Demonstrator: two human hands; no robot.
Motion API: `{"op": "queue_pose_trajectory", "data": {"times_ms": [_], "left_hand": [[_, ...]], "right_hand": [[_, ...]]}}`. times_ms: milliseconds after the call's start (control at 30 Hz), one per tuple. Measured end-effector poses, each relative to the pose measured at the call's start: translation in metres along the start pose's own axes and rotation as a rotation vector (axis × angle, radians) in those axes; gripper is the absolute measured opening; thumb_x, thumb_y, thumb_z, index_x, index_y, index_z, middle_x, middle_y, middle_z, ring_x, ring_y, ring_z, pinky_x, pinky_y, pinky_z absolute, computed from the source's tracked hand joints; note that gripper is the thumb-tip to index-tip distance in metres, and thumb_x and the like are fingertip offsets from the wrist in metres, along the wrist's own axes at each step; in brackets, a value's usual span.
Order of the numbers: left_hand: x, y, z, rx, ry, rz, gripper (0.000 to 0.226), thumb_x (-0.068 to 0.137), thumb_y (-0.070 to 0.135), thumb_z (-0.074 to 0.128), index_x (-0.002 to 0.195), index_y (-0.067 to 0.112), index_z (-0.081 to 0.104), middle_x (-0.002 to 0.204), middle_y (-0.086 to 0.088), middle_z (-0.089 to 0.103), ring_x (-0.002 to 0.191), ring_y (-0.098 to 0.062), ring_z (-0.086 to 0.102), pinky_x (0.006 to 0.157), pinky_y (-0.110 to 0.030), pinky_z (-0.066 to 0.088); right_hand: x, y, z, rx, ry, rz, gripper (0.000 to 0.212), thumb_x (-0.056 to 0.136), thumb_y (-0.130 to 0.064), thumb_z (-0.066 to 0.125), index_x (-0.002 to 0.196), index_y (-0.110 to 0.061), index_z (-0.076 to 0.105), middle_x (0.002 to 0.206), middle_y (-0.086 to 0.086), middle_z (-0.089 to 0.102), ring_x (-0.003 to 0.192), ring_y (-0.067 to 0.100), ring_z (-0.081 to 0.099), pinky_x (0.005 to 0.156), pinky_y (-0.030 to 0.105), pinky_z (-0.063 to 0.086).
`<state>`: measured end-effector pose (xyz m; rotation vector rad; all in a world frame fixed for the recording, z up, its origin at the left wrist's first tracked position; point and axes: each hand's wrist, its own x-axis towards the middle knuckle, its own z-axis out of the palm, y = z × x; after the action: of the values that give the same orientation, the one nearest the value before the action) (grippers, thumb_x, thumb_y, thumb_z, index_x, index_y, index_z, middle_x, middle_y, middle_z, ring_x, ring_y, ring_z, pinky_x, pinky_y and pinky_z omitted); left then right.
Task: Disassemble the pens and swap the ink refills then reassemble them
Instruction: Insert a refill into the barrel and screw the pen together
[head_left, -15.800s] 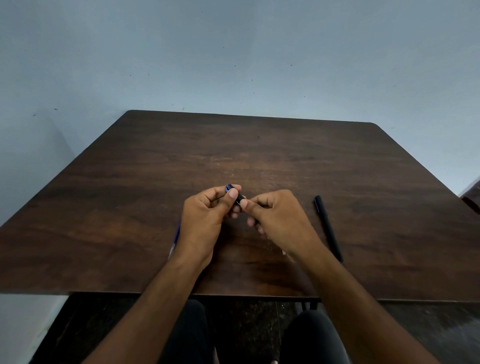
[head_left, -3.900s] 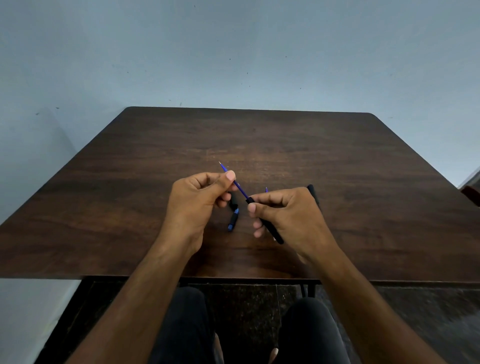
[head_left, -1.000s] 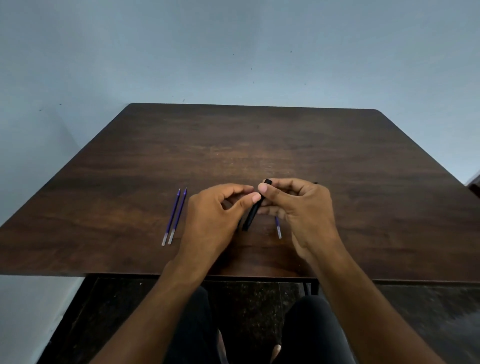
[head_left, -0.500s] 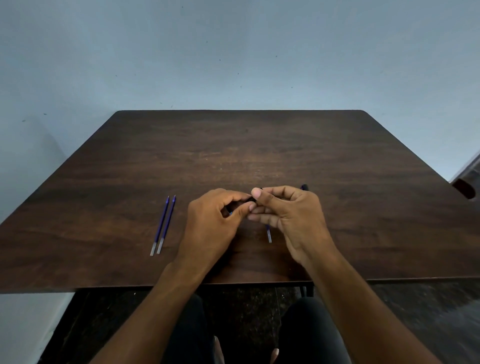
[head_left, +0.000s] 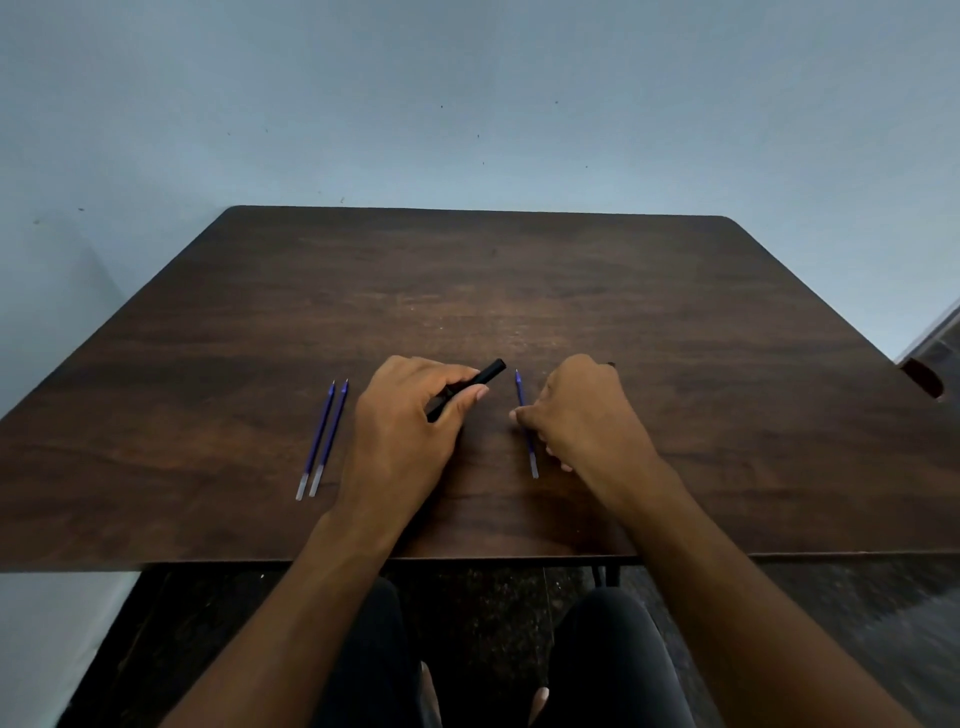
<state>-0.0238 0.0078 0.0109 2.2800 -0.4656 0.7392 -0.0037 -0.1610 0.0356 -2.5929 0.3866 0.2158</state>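
My left hand (head_left: 410, 426) grips a black pen barrel (head_left: 488, 374), whose open end sticks out up and to the right past my thumb. My right hand (head_left: 582, 415) rests on the table with thumb and forefinger pinching a thin blue ink refill (head_left: 525, 423) that lies on the wood, tip pointing away. Two more blue refills (head_left: 324, 439) lie side by side to the left of my left hand. A dark tip of another pen part (head_left: 611, 365) shows just beyond my right hand; the rest is hidden.
The dark wooden table (head_left: 727, 389) ends at a near edge just in front of my knees (head_left: 597, 649). A pale blue wall (head_left: 467, 104) stands behind it. Part of a dark chair or furniture piece (head_left: 924, 374) shows at the right edge.
My hands have separated: the left carries the black barrel to the left, and the right has dropped onto the blue refill on the table. The two refills on the left have not moved.
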Motion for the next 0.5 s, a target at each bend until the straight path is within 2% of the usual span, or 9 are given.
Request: {"op": "queue_pose_trajectory", "data": {"times_ms": [67, 167, 233, 333, 400, 500], "left_hand": [[-0.0004, -0.0005, -0.0006, -0.012, 0.004, -0.008, 0.022, 0.085, 0.031, 0.073, 0.104, 0.019, 0.075, 0.096, 0.009, 0.072, 0.090, -0.003, 0.057, 0.081, -0.009, 0.039], [-0.0008, -0.0017, -0.0009, -0.033, 0.008, -0.023, 0.022, 0.084, 0.031, 0.075, 0.103, 0.020, 0.076, 0.094, 0.013, 0.070, 0.089, -0.001, 0.057, 0.081, -0.008, 0.039], [-0.0009, -0.0030, -0.0009, -0.036, 0.005, -0.035, 0.022, 0.084, 0.033, 0.074, 0.103, 0.022, 0.075, 0.093, 0.019, 0.065, 0.088, 0.002, 0.055, 0.081, -0.005, 0.037], [-0.0014, -0.0035, -0.0006, -0.035, -0.010, -0.044, 0.024, 0.084, 0.037, 0.071, 0.104, 0.024, 0.075, 0.093, 0.024, 0.059, 0.088, 0.005, 0.052, 0.081, -0.002, 0.034], [-0.0016, -0.0033, -0.0006, -0.035, -0.018, -0.040, 0.024, 0.083, 0.036, 0.072, 0.103, 0.024, 0.075, 0.093, 0.021, 0.063, 0.087, 0.005, 0.052, 0.081, -0.002, 0.035], [-0.0013, -0.0024, -0.0011, -0.045, -0.042, -0.046, 0.024, 0.082, 0.034, 0.074, 0.102, 0.023, 0.076, 0.093, 0.015, 0.068, 0.087, 0.003, 0.054, 0.079, -0.005, 0.037]], "right_hand": [[0.0044, -0.0046, 0.0016, -0.077, 0.013, 0.017, 0.042, 0.086, -0.042, 0.077, 0.069, -0.012, 0.053, 0.072, 0.007, 0.063, 0.058, 0.019, 0.060, 0.046, 0.028, 0.046], [0.0047, -0.0064, -0.0002, -0.065, 0.041, 0.046, 0.039, 0.083, -0.035, 0.080, 0.069, -0.012, 0.052, 0.077, 0.008, 0.067, 0.063, 0.020, 0.062, 0.044, 0.027, 0.042], [0.0024, -0.0066, -0.0017, -0.031, 0.042, 0.045, 0.037, 0.079, -0.033, 0.082, 0.069, -0.012, 0.054, 0.073, 0.007, 0.063, 0.059, 0.017, 0.058, 0.042, 0.026, 0.036], [-0.0004, -0.0063, -0.0034, 0.019, 0.009, 0.058, 0.037, 0.077, -0.033, 0.083, 0.069, -0.010, 0.055, 0.073, 0.007, 0.059, 0.059, 0.018, 0.056, 0.043, 0.027, 0.038], [-0.0016, -0.0069, -0.0047, 0.012, -0.012, 0.058, 0.038, 0.078, -0.035, 0.082, 0.069, -0.010, 0.055, 0.073, 0.007, 0.059, 0.060, 0.017, 0.056, 0.044, 0.027, 0.038], [-0.0031, -0.0049, -0.0059, 0.054, 0.008, 0.053, 0.039, 0.079, -0.035, 0.080, 0.064, -0.009, 0.055, 0.061, 0.005, 0.056, 0.050, 0.015, 0.052, 0.042, 0.024, 0.037]]}}
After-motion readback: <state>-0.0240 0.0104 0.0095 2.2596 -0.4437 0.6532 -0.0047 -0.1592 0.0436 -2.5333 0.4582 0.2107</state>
